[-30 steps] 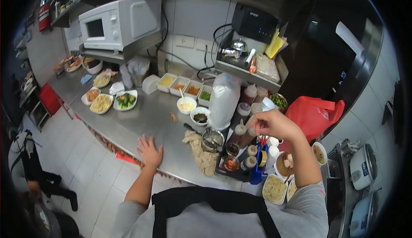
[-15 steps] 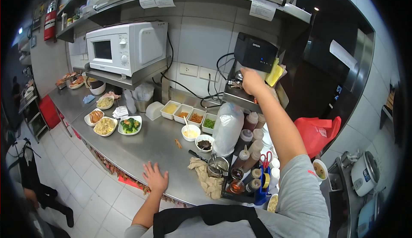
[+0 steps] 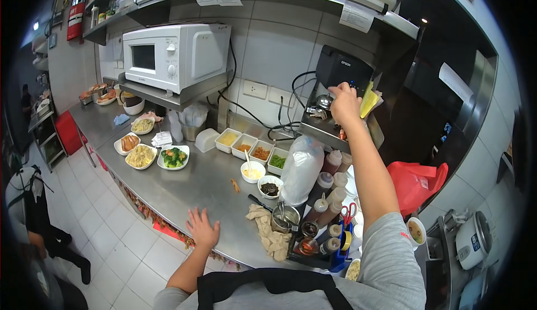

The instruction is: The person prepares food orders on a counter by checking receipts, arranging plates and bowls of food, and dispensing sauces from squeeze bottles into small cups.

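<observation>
My left hand (image 3: 202,229) lies flat on the front of the steel counter (image 3: 184,192), fingers spread. My right hand (image 3: 345,107) is raised over the small shelf in front of the black Epson printer (image 3: 342,66). Its fingers are loosely bent, and I see nothing held in them. Just left of it sits a silver call bell (image 3: 323,102), apart from the fingers. Yellow paper slips (image 3: 368,103) stand right of the hand.
Bowls of food (image 3: 173,157) stand on the left, with topping tubs (image 3: 244,145) along the back. Squeeze bottles (image 3: 320,206), a plastic-wrapped stack (image 3: 302,170), a pot (image 3: 285,218) and a cloth (image 3: 268,234) crowd the right. A microwave (image 3: 212,58) sits above. Another person (image 3: 47,220) stands far left.
My right hand has come off the bell and shifted right, leaving the bell in full view. My left hand stays on the counter. The camera view has turned slightly.
</observation>
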A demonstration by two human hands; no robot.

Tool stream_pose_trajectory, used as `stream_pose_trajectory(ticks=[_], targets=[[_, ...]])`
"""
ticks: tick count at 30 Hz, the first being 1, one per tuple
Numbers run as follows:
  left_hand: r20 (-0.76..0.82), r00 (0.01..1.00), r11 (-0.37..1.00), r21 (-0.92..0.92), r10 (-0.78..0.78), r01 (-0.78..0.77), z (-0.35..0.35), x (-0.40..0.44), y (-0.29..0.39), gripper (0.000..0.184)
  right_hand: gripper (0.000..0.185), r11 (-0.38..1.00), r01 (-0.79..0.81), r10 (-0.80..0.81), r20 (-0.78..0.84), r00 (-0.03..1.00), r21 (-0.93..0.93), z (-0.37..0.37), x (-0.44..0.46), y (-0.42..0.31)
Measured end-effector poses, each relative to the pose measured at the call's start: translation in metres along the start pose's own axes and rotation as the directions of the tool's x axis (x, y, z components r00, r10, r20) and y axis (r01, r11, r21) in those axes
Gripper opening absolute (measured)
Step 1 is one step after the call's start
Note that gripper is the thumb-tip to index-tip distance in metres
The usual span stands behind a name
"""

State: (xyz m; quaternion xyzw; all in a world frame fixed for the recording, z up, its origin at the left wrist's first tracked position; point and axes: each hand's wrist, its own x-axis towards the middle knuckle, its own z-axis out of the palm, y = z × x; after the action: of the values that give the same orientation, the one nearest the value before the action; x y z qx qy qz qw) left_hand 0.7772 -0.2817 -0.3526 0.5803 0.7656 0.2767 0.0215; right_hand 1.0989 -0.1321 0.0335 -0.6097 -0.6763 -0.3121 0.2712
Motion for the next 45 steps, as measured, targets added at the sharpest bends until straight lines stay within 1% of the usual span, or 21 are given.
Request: stream_pose_trajectory(ticks=[3,6,10,13,14,17,18,21,22,28,29,31,33,34,35,37,39,40,41,43,45], targets=[[0.004,1.0,1.0,-0.008,0.001,-0.001,0.0,0.0,0.0,0.065,0.038,0.996,-0.016,0.034,-0.199,0.979,0.093,0.009,0.004,0.004],[-0.008,1.0,1.0,-0.017,0.005,-0.005,0.003,-0.001,-0.002,0.065,0.042,0.998,-0.052,0.054,0.103,0.993,-0.019,0.013,0.003,0.006],[-0.049,0.999,1.0,-0.009,0.002,-0.003,0.006,0.001,-0.003,0.064,0.053,0.994,-0.076,0.081,-0.068,0.994,0.083,0.009,0.005,0.002],[-0.061,0.998,1.0,0.006,-0.005,0.006,0.008,0.0,-0.004,0.065,0.058,0.982,-0.102,0.11,-0.039,0.993,0.159,0.008,0.008,0.004],[-0.065,0.998,1.0,0.012,-0.005,0.006,0.009,0.0,-0.004,0.065,0.05,0.98,-0.104,0.107,-0.007,0.994,0.167,0.005,0.007,0.003],[-0.075,0.997,0.999,0.028,-0.016,0.018,0.01,-0.001,-0.005,0.066,0.042,0.994,-0.105,0.103,0.133,0.986,0.008,0.009,0.006,0.004],[-0.065,0.998,0.999,0.038,-0.028,0.03,0.009,-0.002,-0.004,0.066,0.035,0.988,-0.106,0.106,0.002,0.994,0.115,0.012,0.006,0.006],[-0.048,0.997,0.997,0.056,-0.056,0.058,0.007,-0.004,0.001,0.067,0.036,0.993,-0.084,0.079,0.067,0.995,0.079,0.01,0.006,0.01],[-0.049,0.997,0.996,0.062,-0.06,0.063,0.009,-0.004,0.001,0.067,0.037,0.99,-0.125,0.115,0.148,0.982,0.059,0.005,0.004,0.006],[-0.03,0.995,0.992,0.073,-0.097,0.099,0.005,-0.003,0.004,0.067,0.034,0.989,-0.114,0.109,0.056,0.992,0.096,-0.002,0.004,-0.002],[-0.031,0.995,0.993,0.067,-0.099,0.101,0.005,-0.003,0.005,0.067,0.035,0.983,-0.075,0.096,-0.119,0.988,0.169,-0.007,0.006,-0.003],[-0.029,0.994,0.993,0.054,-0.106,0.107,0.004,-0.002,0.005,0.067,0.034,0.851,0.304,-0.057,-0.5,0.864,0.429,-0.01,0.033,0.015],[-0.034,0.994,0.994,0.043,-0.1,0.101,0.004,-0.003,0.004,0.066,0.028,0.7,0.429,-0.021,-0.584,0.811,0.57,-0.037,0.071,0.027],[-0.041,0.995,0.995,0.037,-0.09,0.092,0.004,-0.003,0.002,0.065,0.024,0.464,0.395,0.155,-0.511,0.845,0.793,-0.052,0.087,0.026],[-0.047,0.996,0.996,0.029,-0.08,0.081,0.005,-0.003,0.002,0.063,0.022,0.172,0.344,0.298,-0.382,0.875,0.923,-0.065,0.104,0.024],[-0.034,0.996,0.995,0.046,-0.082,0.083,0.006,-0.001,0.0,0.06,0.021,0.002,0.332,0.361,-0.311,0.879,0.943,-0.074,0.142,0.035],[-0.021,0.997,0.995,0.055,-0.078,0.079,0.009,0.0,-0.001,0.057,0.024,0.091,0.357,0.361,-0.365,0.858,0.93,-0.068,0.167,0.042],[-0.013,0.997,0.996,0.06,-0.071,0.072,0.01,0.003,-0.002,0.056,0.025,0.082,0.428,0.316,-0.43,0.845,0.9,-0.074,0.156,0.028],[0.0,0.998,0.996,0.068,-0.065,0.065,0.011,0.004,-0.004,0.054,0.027,0.067,0.489,0.273,-0.487,0.829,0.87,-0.083,0.135,0.0],[-0.026,0.999,1.0,0.013,-0.024,0.024,0.013,0.004,-0.009,0.052,0.027,-0.081,0.567,0.155,-0.551,0.82,0.82,-0.094,0.065,-0.069],[-0.061,0.998,0.994,-0.11,-0.001,-0.005,0.012,0.004,-0.017,0.048,0.024,-0.095,0.374,0.114,-0.363,0.925,0.922,-0.065,-0.004,-0.119]])
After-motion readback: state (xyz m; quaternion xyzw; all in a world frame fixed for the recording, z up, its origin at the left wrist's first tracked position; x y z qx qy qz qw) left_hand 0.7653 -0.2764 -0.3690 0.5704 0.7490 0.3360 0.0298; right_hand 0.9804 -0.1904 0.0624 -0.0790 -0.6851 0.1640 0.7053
